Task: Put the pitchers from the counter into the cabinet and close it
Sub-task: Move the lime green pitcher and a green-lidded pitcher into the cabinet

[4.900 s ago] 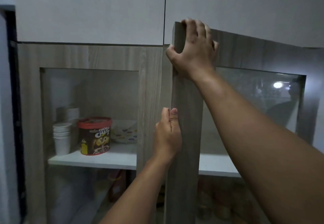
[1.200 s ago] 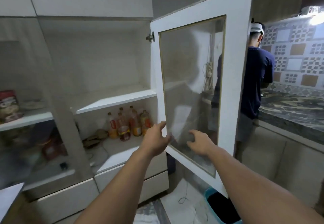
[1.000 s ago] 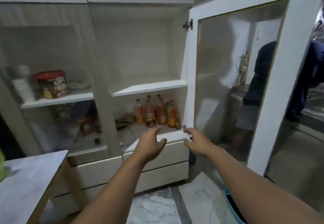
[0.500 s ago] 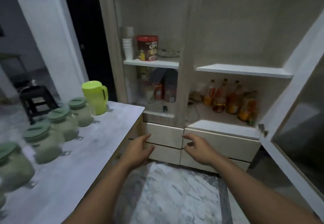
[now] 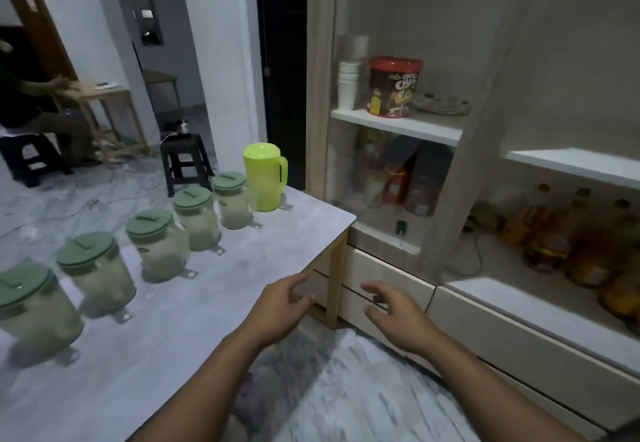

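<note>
A lime-green pitcher stands at the far end of the grey counter. In a row toward me along the left stand several clear pitchers with dark green lids. My left hand hovers over the counter's right edge, fingers apart, holding nothing. My right hand hangs empty in front of the cabinet drawers. The cabinet's right bay stands open, showing a bare white shelf above several bottles.
Behind the closed left glass door are paper cups and a red cereal tub. A black stool stands beyond the counter. A seated person is at a wooden table far left. Marble floor lies below my arms.
The view has swung left from the opened cabinet door to the counter with the pitchers. Both hands let go of the door and dropped, empty.
</note>
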